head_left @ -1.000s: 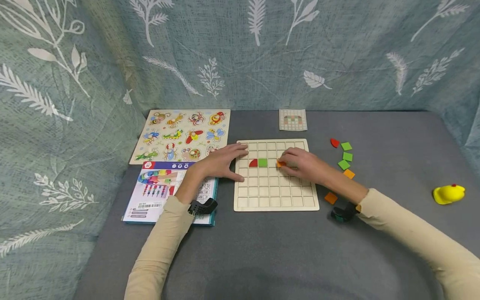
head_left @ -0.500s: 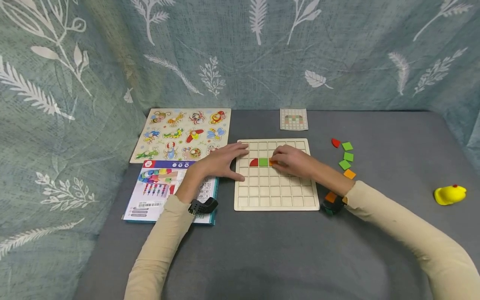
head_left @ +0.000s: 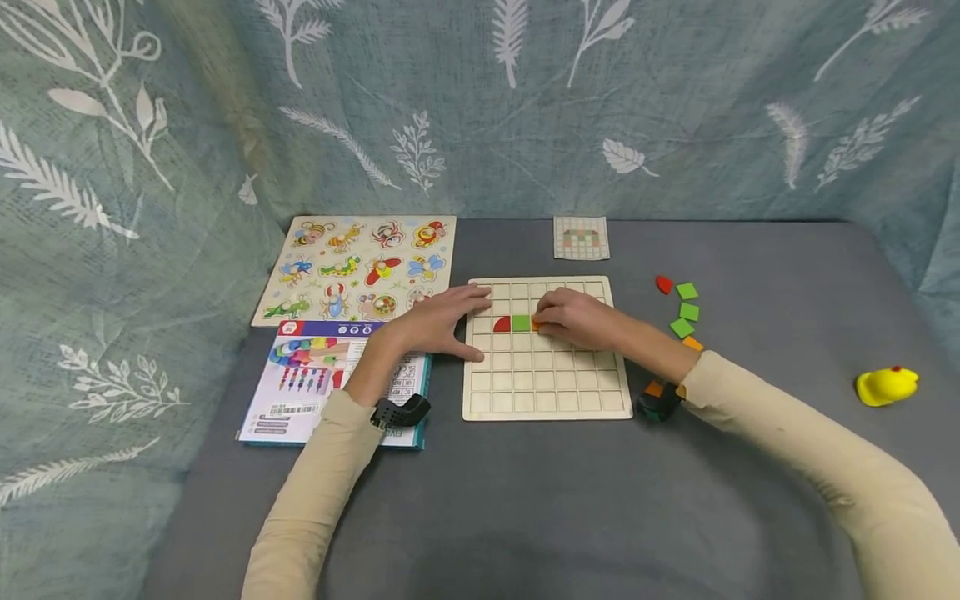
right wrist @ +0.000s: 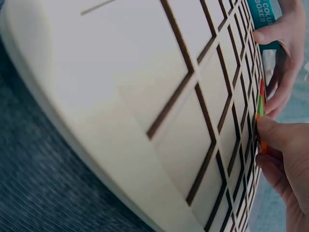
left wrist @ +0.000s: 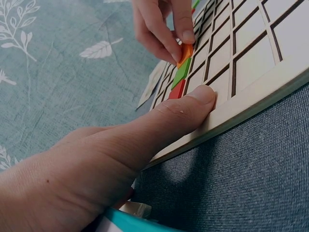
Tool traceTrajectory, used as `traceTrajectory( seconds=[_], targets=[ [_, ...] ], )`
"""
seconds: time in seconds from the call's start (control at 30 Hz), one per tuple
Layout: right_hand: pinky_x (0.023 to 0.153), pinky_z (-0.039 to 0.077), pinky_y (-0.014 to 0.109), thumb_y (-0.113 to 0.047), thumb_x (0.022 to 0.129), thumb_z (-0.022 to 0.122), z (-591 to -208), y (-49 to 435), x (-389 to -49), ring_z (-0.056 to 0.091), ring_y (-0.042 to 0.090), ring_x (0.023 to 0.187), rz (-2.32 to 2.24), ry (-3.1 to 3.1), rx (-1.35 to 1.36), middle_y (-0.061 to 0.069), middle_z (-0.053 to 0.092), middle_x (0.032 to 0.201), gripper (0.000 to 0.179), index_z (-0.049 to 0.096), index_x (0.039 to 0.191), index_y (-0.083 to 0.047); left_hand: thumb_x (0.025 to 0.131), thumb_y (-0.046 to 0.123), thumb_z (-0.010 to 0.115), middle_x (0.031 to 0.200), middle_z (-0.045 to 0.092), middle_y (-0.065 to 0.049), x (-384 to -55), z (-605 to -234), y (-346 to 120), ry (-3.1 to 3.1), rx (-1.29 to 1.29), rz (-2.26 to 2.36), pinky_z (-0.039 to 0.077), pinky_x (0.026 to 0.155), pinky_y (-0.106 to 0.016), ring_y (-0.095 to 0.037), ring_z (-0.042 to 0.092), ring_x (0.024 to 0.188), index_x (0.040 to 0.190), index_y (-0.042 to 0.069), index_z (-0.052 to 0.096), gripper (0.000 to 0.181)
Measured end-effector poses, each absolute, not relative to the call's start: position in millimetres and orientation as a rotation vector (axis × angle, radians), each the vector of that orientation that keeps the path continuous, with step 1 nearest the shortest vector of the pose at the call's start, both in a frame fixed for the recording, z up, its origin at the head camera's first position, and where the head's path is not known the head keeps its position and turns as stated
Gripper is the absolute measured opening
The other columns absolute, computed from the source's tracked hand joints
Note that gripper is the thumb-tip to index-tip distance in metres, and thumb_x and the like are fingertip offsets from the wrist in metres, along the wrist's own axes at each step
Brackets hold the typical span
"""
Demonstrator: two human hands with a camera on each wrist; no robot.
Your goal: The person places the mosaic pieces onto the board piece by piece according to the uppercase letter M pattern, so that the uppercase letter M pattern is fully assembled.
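Observation:
A pale wooden grid board (head_left: 547, 382) lies flat on the grey table. Side by side in one of its rows sit a red quarter-round tile (head_left: 502, 324) and a green square tile (head_left: 521, 323). My right hand (head_left: 583, 322) pinches an orange square tile (left wrist: 185, 54) between thumb and fingers, right beside the green one; its fingers hide part of it in the head view. With fingers spread, my left hand (head_left: 437, 327) rests at the board's left edge, the thumb (left wrist: 200, 96) touching the rim.
Right of the board lie a red tile (head_left: 664, 285), several green tiles (head_left: 688, 312) and orange tiles (head_left: 693, 342). A pattern card (head_left: 581, 239) is behind it. An insect puzzle (head_left: 352, 267), a boxed set (head_left: 315, 392) and a yellow rubber duck (head_left: 887, 387) flank the area.
My right hand has moved left across the board, bringing the orange tile up against the green one. The left hand has stayed at the board's edge.

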State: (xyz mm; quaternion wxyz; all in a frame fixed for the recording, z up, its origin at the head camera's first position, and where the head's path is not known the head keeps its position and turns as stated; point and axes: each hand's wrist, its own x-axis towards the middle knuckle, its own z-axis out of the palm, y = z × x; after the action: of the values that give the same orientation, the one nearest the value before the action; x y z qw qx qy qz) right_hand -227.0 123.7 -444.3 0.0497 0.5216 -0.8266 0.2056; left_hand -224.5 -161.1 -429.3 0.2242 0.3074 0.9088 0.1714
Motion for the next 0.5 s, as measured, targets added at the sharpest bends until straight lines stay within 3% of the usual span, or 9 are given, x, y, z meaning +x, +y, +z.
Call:
traceTrajectory(
  seconds=[0.5],
  targets=[
    [0.075,0.055,0.032,-0.01,0.086,0.072,-442.0,121.4,-226.9,0.063,0.022,0.091,0.531,-2.549,1.596,0.007,0.067,0.096,0.007,0.077,0.09,-0.007,0.08,0.052,0.074,0.163,0.021,-0.004,-224.3,-428.1,-162.0,2.503,0.872,0.5,0.02,0.117,-0.062,-0.028,0.012,0.153,0.151,0.014,0.035,0.089]
  ],
)
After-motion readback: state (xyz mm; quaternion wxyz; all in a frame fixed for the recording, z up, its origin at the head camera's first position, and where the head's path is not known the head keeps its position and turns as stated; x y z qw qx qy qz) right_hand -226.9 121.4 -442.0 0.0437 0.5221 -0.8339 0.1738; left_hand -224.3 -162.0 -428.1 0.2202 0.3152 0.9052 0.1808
